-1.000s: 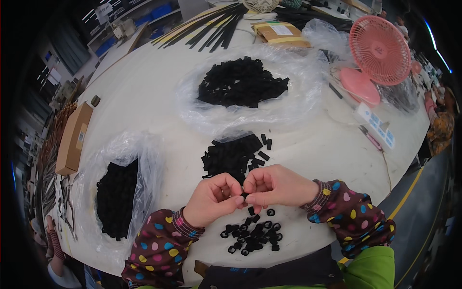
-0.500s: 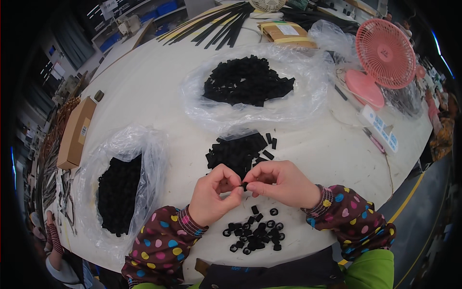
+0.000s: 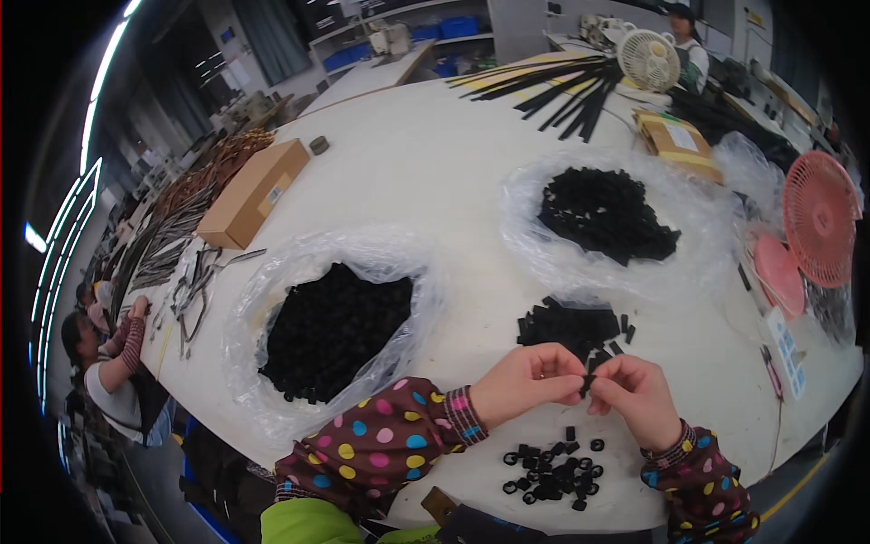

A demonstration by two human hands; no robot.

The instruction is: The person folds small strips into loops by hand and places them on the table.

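Observation:
In front of me both hands meet, fingertips pinched together. My left hand (image 3: 526, 385) and my right hand (image 3: 637, 397) are closed on a small black piece (image 3: 589, 374), mostly hidden by the fingers. Just beyond them lies a heap of short flat black pieces (image 3: 564, 325), with a few strays at its right side. Nearer to me, below the hands, small black rings (image 3: 551, 470) are scattered in a loose cluster, some standing on edge and some lying with their holes showing.
Clear plastic bags hold black pieces at left (image 3: 335, 331) and far right (image 3: 605, 216). A cardboard box (image 3: 254, 195), long black strips (image 3: 571, 95), a pink fan (image 3: 820, 218) and a white power strip (image 3: 785, 352) lie around the white table (image 3: 408, 150). A co-worker (image 3: 118, 367) is at the left edge.
The view has swung to the left, so the table's things appear shifted right and the left co-worker shows more. My hands stay pinched together at the small black piece.

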